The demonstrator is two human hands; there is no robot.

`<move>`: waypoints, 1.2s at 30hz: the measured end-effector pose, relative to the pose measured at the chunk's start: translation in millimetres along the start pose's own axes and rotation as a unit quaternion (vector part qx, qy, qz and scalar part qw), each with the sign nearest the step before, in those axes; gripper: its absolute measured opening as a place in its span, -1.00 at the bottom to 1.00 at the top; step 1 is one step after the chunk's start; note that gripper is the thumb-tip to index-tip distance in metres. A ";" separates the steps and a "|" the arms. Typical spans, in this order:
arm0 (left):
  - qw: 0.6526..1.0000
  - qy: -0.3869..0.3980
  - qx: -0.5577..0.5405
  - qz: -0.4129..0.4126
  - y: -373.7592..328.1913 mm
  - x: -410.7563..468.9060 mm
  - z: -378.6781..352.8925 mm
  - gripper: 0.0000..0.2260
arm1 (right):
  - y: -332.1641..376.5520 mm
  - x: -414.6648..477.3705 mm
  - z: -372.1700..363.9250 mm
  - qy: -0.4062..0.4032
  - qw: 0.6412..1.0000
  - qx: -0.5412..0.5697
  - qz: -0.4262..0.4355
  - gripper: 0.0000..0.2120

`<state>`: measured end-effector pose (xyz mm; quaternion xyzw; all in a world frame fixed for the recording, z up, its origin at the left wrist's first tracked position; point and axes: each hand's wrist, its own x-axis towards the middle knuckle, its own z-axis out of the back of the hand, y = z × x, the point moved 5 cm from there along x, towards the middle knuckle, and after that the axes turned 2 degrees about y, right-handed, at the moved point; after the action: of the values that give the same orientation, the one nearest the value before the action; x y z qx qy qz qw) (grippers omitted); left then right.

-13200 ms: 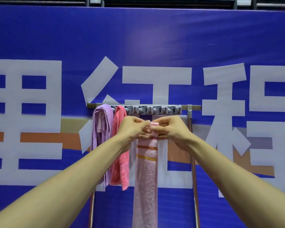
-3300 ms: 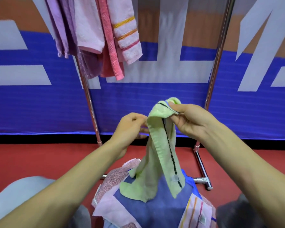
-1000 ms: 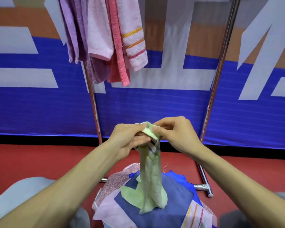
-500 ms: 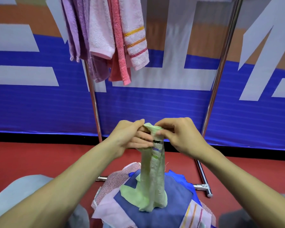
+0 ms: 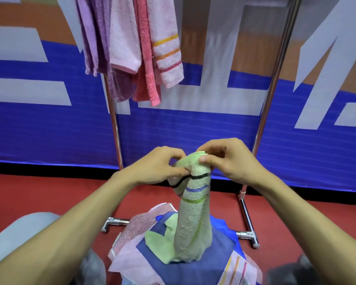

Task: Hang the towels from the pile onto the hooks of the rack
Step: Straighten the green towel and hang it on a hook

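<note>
Left hand (image 5: 156,167) and right hand (image 5: 230,159) are kept pinched on the pale green striped terry towel (image 5: 193,221); its top has been gathered tighter, so hanging is judged next

Green towel (image 5: 193,219): pale green, crossed by one black, one blue and one bright green stripe. In the pile: dark blue towel (image 5: 193,272), pale pink towel (image 5: 127,264), red-and-white speckled towel (image 5: 140,225), white towel (image 5: 236,268) with yellow, orange and pink stripes. Hanging: purple towel (image 5: 95,38), light pink towel (image 5: 122,38), coral towel (image 5: 145,58), pink banded towel (image 5: 164,27) with yellow, orange and red bands. Banner (image 5: 173,130): blue, white lettering, orange band. Floor (image 5: 39,194): red. Rack (image 5: 273,79): chrome.
</note>
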<state>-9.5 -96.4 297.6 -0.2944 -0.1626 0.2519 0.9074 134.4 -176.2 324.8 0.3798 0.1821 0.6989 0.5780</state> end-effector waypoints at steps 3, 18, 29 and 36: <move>0.999 0.016 0.027 0.012 5.0 -0.3 2.7 -0.82 | -7.1 0.0 8.2 -0.038 0.999 0.006 -0.033 -0.87; 0.997 -0.002 0.073 0.023 8.5 -8.1 10.9 -0.71 | -18.1 7.4 10.2 -0.165 0.982 0.036 -0.082 -0.91; 0.980 -0.126 0.157 0.003 -25.5 7.0 69.9 -0.81 | 21.0 29.7 38.7 -0.347 0.934 0.045 -0.074 -0.87; 0.934 -0.200 0.288 -0.064 -119.4 11.9 180.3 -0.76 | 114.8 57.5 111.0 -0.450 0.890 0.073 0.001 -0.89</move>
<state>-36.6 -91.8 512.4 0.0469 -0.2798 0.2829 0.9162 137.4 -172.7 494.4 0.6949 -0.0476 0.4383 0.5681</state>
